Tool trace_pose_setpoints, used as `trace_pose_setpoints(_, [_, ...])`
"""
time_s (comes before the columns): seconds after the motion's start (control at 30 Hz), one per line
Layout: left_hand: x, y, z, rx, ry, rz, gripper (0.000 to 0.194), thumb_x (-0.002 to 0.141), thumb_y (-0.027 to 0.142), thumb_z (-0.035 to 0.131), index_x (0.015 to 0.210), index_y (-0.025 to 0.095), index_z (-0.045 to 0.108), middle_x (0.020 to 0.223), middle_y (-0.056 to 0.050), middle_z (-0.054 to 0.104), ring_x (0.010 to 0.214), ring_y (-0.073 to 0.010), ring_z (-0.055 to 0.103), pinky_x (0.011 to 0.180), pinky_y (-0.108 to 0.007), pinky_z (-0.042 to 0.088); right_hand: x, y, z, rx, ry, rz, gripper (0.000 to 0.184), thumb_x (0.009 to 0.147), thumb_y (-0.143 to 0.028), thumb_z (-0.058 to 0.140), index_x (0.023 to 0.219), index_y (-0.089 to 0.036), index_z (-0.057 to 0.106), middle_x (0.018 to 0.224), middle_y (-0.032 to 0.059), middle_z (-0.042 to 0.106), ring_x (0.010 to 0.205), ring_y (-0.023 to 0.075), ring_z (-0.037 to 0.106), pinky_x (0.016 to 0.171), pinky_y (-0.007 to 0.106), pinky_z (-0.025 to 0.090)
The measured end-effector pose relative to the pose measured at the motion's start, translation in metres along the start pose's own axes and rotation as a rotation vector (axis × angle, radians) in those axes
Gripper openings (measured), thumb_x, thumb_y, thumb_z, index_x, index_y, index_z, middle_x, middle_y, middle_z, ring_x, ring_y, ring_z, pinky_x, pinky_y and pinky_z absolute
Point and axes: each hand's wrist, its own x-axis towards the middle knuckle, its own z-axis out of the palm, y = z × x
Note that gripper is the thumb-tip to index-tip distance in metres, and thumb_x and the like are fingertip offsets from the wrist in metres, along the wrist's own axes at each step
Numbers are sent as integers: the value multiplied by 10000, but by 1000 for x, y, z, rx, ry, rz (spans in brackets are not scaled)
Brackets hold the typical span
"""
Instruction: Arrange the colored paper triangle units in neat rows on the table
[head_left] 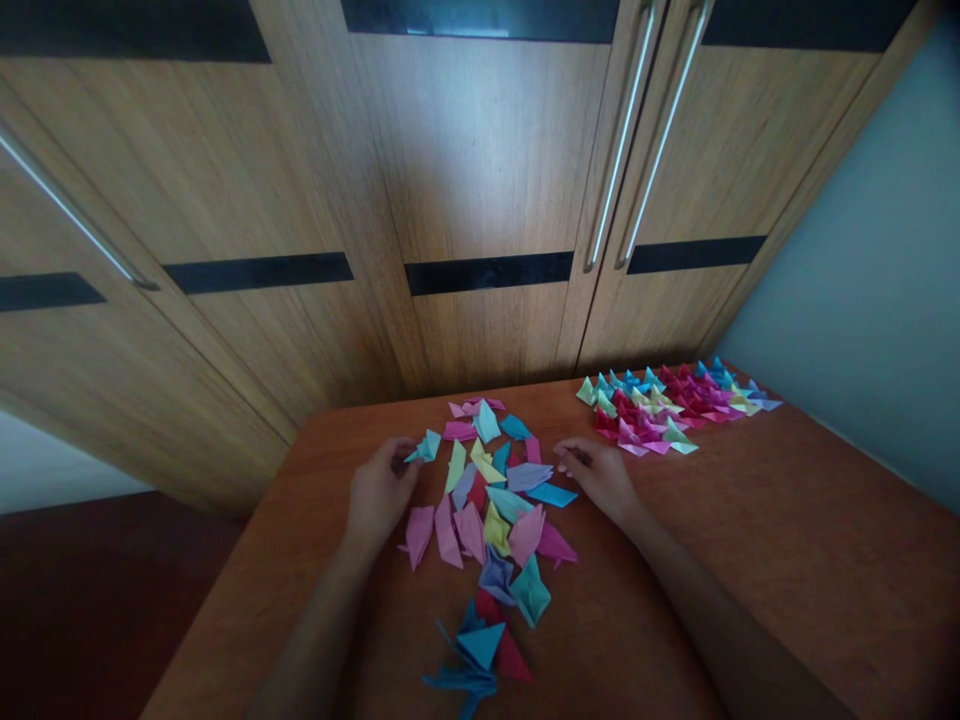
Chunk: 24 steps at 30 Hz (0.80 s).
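Observation:
My left hand (381, 490) rests on the brown table (750, 540) with its fingers pinched on a light teal folded paper piece (425, 447). My right hand (596, 472) lies to the right of a loose scatter of folded paper pieces (491, 500) in pink, blue, yellow, teal and purple. Its fingers are curled together; nothing clear shows in them. More blue and red folded pieces (480, 650) lie nearer to me.
A tidy bunch of finished folded pieces (671, 405) in red, pink, blue and green sits at the table's far right. Wooden wardrobe doors with long metal handles (626, 140) stand right behind the table. A pale wall (877, 280) is on the right.

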Motion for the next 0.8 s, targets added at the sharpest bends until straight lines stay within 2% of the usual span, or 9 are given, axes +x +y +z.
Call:
trace_pose_setpoints(0.13, [-12, 32, -16, -78, 29, 73, 191, 822, 370, 563, 935, 223, 608, 917, -23, 725, 844, -187, 689, 777, -276, 532, -12, -26, 0, -130, -26, -159, 197, 887, -285, 511, 914, -209, 690, 840, 29, 715, 726, 163, 657, 649, 253, 492])
trace_pose_setpoints(0.27, [-31, 67, -19, -176, 17, 373, 115, 824, 290, 593, 900, 217, 638, 875, -15, 709, 794, -171, 676, 750, -270, 532, -26, -51, 3, -101, -20, -298, 193, 890, -301, 548, 1004, -219, 681, 861, 29, 716, 724, 138, 652, 660, 232, 504])
trace_pose_setpoints(0.33, [-40, 77, -17, -223, -16, 471, 95, 835, 229, 589, 912, 221, 645, 887, -10, 704, 807, -154, 673, 747, -246, 528, -32, -60, 5, -60, -11, -383, 213, 868, -316, 596, 1041, -213, 668, 829, 26, 711, 701, 124, 647, 650, 216, 508])
trace_pose_setpoints(0.5, [-51, 79, -7, -261, -38, 546, 159, 843, 137, 579, 960, 223, 645, 962, -22, 694, 877, -143, 672, 784, -229, 528, -40, -69, 7, -26, -40, -528, 271, 848, -309, 642, 1102, -212, 638, 785, 12, 689, 657, 97, 625, 622, 189, 499])
trace_pose_setpoints(0.8, [-60, 78, -2, -210, -75, 582, 163, 857, 157, 587, 1001, 212, 638, 947, -48, 691, 871, -176, 666, 788, -293, 540, -43, -68, 9, -158, -21, -621, 137, 881, -273, 607, 988, -217, 672, 756, 18, 696, 612, 101, 608, 590, 204, 482])
